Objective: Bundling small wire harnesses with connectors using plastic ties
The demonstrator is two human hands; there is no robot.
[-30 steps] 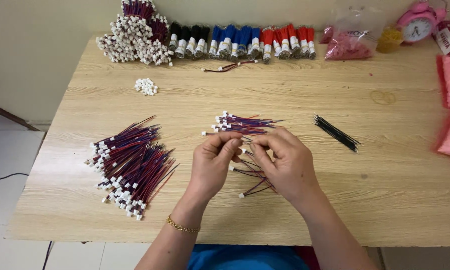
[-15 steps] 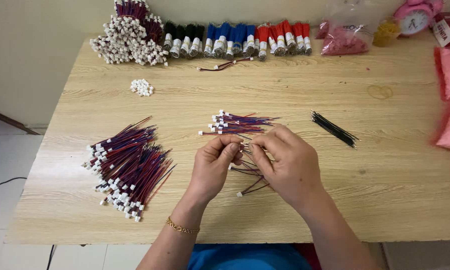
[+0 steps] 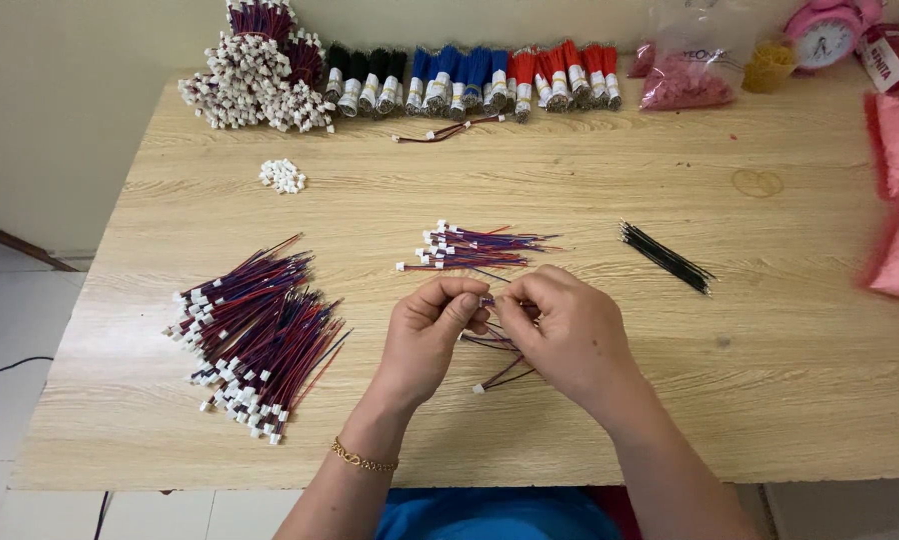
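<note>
— What's on the wooden table (image 3: 570,180)?
— A wire heap (image 3: 255,330) far left. My left hand (image 3: 432,335) and right hand (image 3: 560,330) meet, fingertips pinched shut on thin red-and-black wires (image 3: 500,345) at the table's middle.

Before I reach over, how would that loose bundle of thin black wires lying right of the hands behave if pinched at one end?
The thin black wires look light and floppy, so they would likely droop. Nothing visibly ties them, so they may fan apart or slide on the smooth wooden table.
</note>
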